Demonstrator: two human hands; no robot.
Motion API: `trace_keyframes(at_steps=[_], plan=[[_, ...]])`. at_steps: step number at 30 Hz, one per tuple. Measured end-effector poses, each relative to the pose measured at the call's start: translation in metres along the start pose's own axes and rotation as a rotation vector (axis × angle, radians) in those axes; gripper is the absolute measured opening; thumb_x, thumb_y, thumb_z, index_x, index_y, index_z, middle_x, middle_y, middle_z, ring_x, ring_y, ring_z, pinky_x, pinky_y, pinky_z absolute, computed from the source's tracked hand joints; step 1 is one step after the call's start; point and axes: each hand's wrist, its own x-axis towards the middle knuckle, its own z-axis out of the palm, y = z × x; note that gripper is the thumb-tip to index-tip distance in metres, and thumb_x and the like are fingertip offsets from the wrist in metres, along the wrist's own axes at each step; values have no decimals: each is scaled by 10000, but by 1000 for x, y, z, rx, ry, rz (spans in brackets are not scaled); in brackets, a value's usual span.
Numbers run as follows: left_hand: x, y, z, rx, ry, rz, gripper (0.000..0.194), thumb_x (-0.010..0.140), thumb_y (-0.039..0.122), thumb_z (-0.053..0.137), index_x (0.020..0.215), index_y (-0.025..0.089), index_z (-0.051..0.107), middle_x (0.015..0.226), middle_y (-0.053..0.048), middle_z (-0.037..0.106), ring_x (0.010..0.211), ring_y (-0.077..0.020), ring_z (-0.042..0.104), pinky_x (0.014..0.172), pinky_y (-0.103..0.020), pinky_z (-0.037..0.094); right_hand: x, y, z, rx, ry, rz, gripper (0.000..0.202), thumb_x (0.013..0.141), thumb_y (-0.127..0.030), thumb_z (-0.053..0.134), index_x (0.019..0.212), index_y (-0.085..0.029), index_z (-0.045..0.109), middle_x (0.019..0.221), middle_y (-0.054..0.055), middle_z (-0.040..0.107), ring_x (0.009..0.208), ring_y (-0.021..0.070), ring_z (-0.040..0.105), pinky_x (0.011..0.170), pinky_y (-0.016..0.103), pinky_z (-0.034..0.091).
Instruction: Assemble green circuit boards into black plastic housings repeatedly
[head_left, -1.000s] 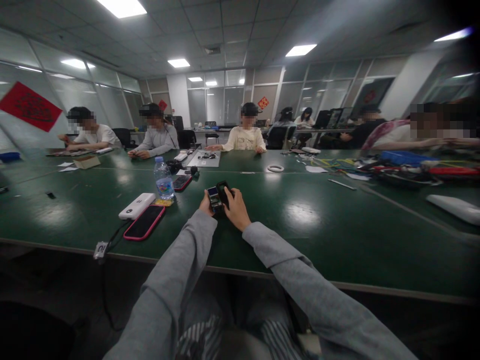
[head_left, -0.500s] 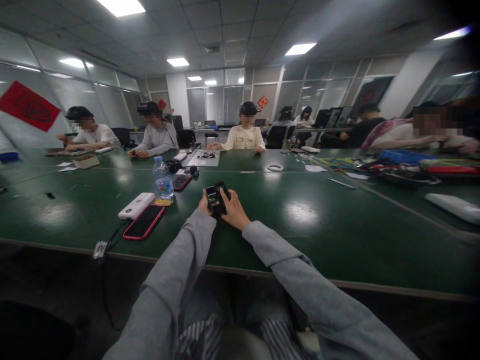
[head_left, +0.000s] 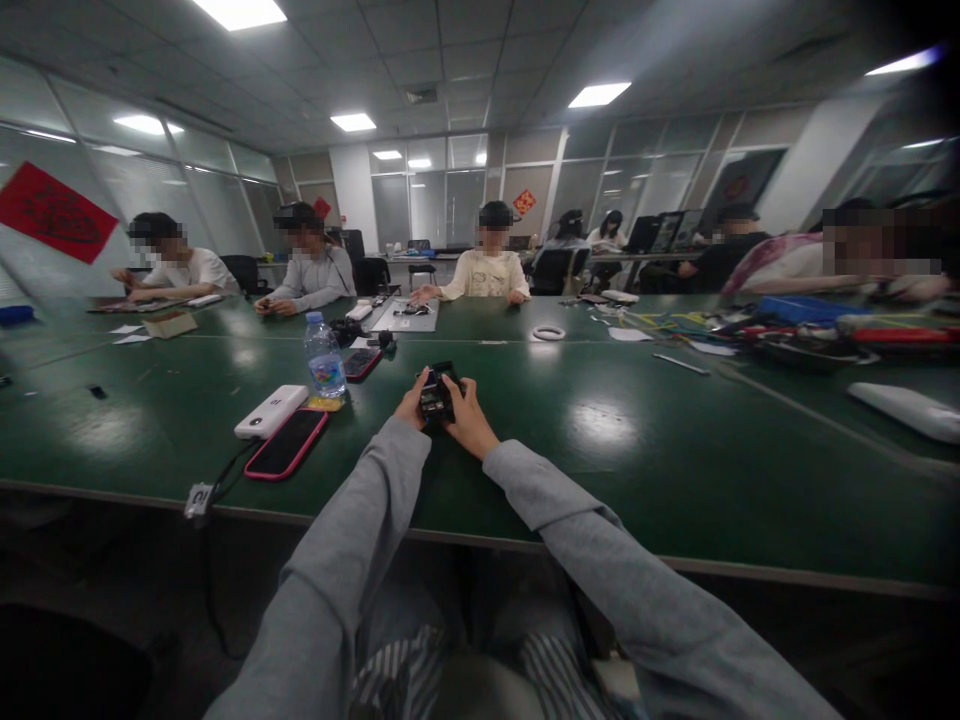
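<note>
Between my two hands is a small black device [head_left: 435, 399] with what looks like a circuit board or inner parts showing on its face; its exact kind I cannot make out. My left hand [head_left: 412, 403] is closed on its left side, with the thumb along the upper edge. On the other side my right hand [head_left: 471, 420] grips it, thumb lying over the dark right part. Both hands are low over the green table [head_left: 525, 500], and the fingers beneath the device are hidden.
To the left are a pink-cased phone [head_left: 287, 444], a white power bank [head_left: 271, 411] with a cable, a water bottle [head_left: 325, 360] and another phone [head_left: 361, 364]. A white ring [head_left: 548, 333] lies ahead. Rightward are a pen-like stick [head_left: 681, 364] and a blue tray [head_left: 814, 309]. Several people sit around.
The device has tilted in my hands, and its small screen-like part is now mostly covered. My left thumb has shifted up and over its edge. The view has moved very slightly.
</note>
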Motion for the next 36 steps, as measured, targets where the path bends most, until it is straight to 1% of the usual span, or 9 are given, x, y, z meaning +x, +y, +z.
trace_keyframes(at_steps=[4,7,15,20,23,27,30,32,36], plan=[[-1,0,0,-2,-107,18,461,826,495,535,1025,91,633,790,-105,696,783,-203,678,744,-310,542,-1,-4,-3,27,-8,17,831,695,-61,629,1406,-238,236,1303,127,201,1191,260,421,984,411,433],[-2,1,0,1,-143,19,480,845,513,492,1022,89,633,789,-104,697,785,-202,678,746,-313,543,-1,-4,-5,27,-15,9,838,687,-54,635,1401,-237,237,1308,124,204,1183,248,427,1014,406,406],[-4,2,2,23,-83,-14,521,813,553,514,999,83,640,787,-116,695,790,-207,678,741,-301,540,-1,1,-1,18,-12,5,827,696,-68,642,1401,-224,239,1308,137,210,1177,254,428,996,408,416],[-7,3,4,36,-90,-7,526,822,555,497,1016,87,638,797,-108,693,789,-200,673,752,-299,539,-1,1,-1,3,-4,8,827,691,-58,640,1397,-236,248,1310,126,209,1189,255,413,998,405,415],[-8,4,5,28,-93,-9,534,823,556,494,1026,82,633,809,-111,690,801,-199,670,761,-296,537,-1,-1,-2,21,-17,24,815,691,-68,640,1389,-250,260,1307,120,210,1168,249,431,972,407,439],[-6,3,5,24,-124,-7,537,807,583,494,972,93,637,801,-111,684,804,-198,667,758,-299,536,2,0,-4,96,-4,74,790,679,-84,642,1371,-235,291,1275,117,234,1123,233,465,952,399,461],[0,0,6,12,-136,-10,542,785,624,488,879,113,640,797,-110,681,815,-201,663,758,-304,535,4,9,-7,167,30,102,790,670,-98,649,1369,-212,298,1227,112,272,1124,226,463,966,379,458],[6,-3,9,26,-108,-21,503,776,607,522,826,120,635,781,-107,679,820,-206,661,761,-308,532,4,18,-10,173,21,103,805,669,-108,651,1380,-206,285,1232,117,274,1122,229,464,964,380,461],[19,-5,20,13,-85,-35,495,775,601,530,826,120,639,792,-108,680,856,-214,657,787,-315,521,5,40,-13,120,-12,122,836,694,-176,660,1413,-211,233,1258,132,291,1102,249,479,934,419,474]])
